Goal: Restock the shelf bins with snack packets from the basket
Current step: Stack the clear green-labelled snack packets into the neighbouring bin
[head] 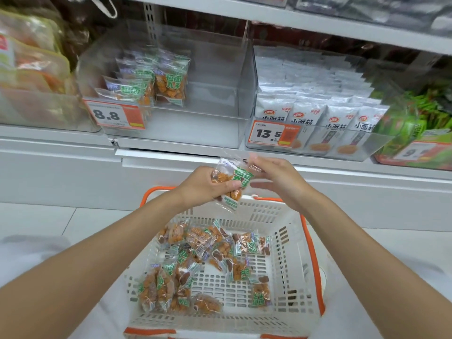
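Observation:
My left hand [205, 184] grips a small bunch of clear snack packets [228, 182] with orange pieces and green labels, held above the far rim of the basket. My right hand [274, 177] pinches the top corner of that bunch with thumb and fingers. Below lies a white slotted basket [288, 243] with orange handles, holding several more of the same packets [195, 260] scattered on its bottom. On the shelf stands a clear bin [220, 99] with an 8.8 price tag; a few matching packets [159, 79] lean at its left side.
To the right is a clear bin [318, 143] full of white packets with a 13.5 tag, then green packets [420, 113] further right. A bin of orange packs [31, 57] sits at the left. A white shelf ledge [171, 157] juts out below the bins.

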Motion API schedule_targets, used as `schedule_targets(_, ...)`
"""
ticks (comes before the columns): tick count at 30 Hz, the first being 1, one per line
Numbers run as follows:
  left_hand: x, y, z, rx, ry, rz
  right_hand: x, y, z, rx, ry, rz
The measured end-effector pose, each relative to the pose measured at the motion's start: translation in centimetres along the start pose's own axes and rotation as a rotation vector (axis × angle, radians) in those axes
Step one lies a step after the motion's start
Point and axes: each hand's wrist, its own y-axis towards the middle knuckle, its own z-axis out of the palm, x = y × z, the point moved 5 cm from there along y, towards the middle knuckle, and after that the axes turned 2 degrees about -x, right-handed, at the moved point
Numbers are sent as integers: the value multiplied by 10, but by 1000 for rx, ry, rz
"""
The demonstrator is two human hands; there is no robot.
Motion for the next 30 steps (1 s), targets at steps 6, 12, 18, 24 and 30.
schedule_targets(6, 5, -2, -11, -19, -27, -27, -1, -5, 5, -37, -37, -34)
schedule_targets(12, 1, -3, -11, 10, -35, -55, 4, -6, 2, -49, 57, 7)
schedule_targets(18, -8, 0, -19, -51, -41, -59, 11, -7, 8, -59, 127, 8)
schedule_targets(24, -22, 0, -46, -255, -55, -37, 40, -1, 32, 13, -30, -116)
schedule_targets(30, -90, 26, -121, -442, 36, 229, 118, 50, 53, -99, -22, -359)
